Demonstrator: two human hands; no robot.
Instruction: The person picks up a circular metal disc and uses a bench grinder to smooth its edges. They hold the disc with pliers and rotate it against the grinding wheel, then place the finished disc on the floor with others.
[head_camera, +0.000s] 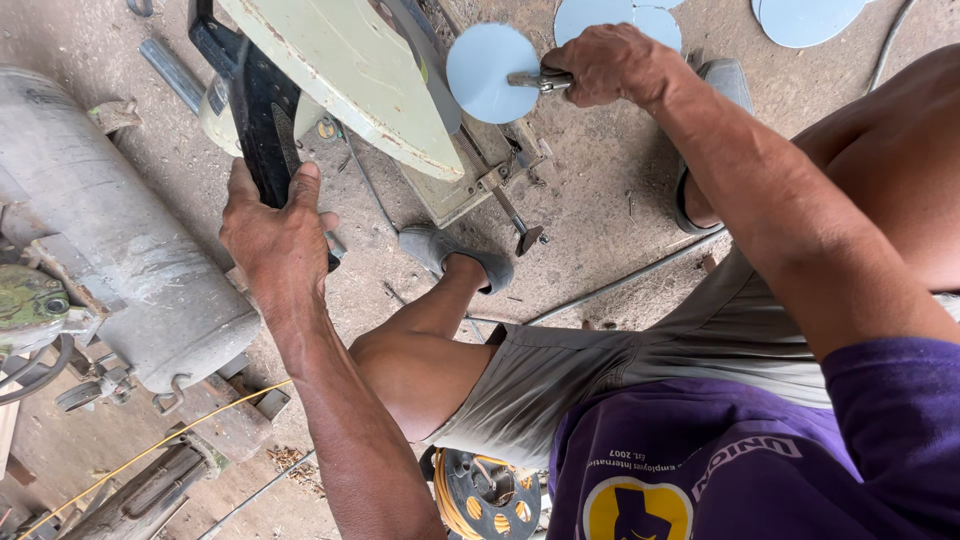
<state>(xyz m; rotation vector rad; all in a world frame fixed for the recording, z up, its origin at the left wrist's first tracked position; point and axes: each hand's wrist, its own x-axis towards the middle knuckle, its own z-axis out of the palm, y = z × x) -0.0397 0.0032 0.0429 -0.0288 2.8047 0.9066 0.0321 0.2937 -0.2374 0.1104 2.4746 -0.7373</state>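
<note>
My left hand (275, 235) grips the black handle (255, 110) of a chop saw whose pale green blade guard (350, 70) slopes across the top of the view. My right hand (612, 65) is closed on locking pliers (538, 80), and the pliers clamp a round light-blue metal disc (487, 72) held right against the guard's edge, over the saw's base and vise (490, 165). I am crouched, with both sandalled feet on the concrete floor by the saw.
A grey cylindrical tank (120, 220) lies at the left with a green fitting (30, 300). More blue discs (810, 18) lie on the floor at the top right. A yellow cord (150, 450), a cable reel (488, 495) and a thin metal rod (620, 280) are near my legs.
</note>
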